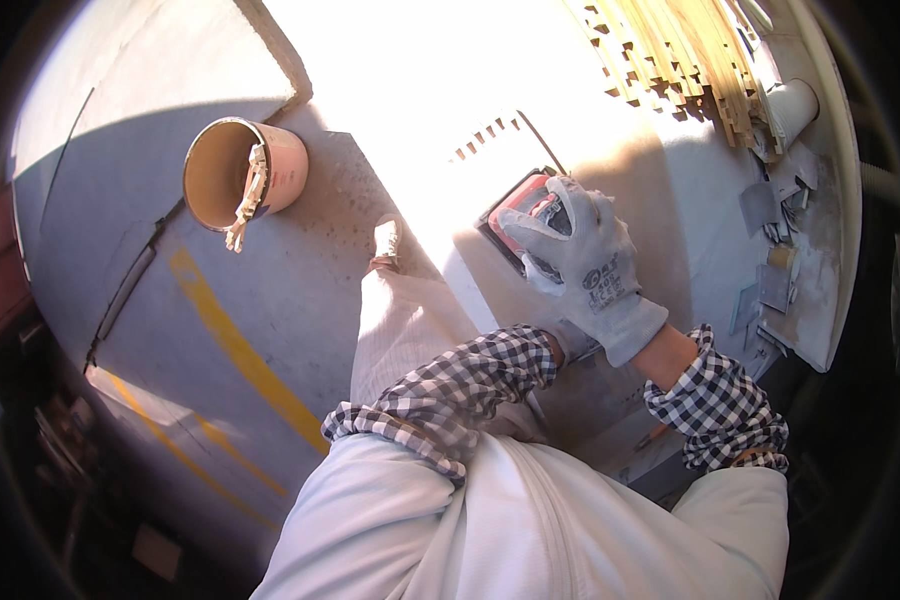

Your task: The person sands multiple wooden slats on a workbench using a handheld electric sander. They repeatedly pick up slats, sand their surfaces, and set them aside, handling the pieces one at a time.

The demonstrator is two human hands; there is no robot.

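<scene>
My right hand (596, 259), in a grey coated work glove, grips a red and black power sander (525, 217) from above. The sander sits on a pale flat work surface (510, 296), partly washed out by sunlight. My left hand (579, 342) is gloved too and lies behind my right wrist. Most of it is hidden, so what it holds or touches cannot be made out. Beyond the sander, a row of short dark notches (487, 135) shows in the glare beside a thin brown edge (542, 141).
Notched wooden strips (667, 52) lie stacked at the far right. Sheets of abrasive paper (774, 285) and a white cylinder (793, 109) line the right side. On the floor at left stands a bucket (285, 169) with wood offcuts (249, 196) over its rim, near a yellow line (240, 345).
</scene>
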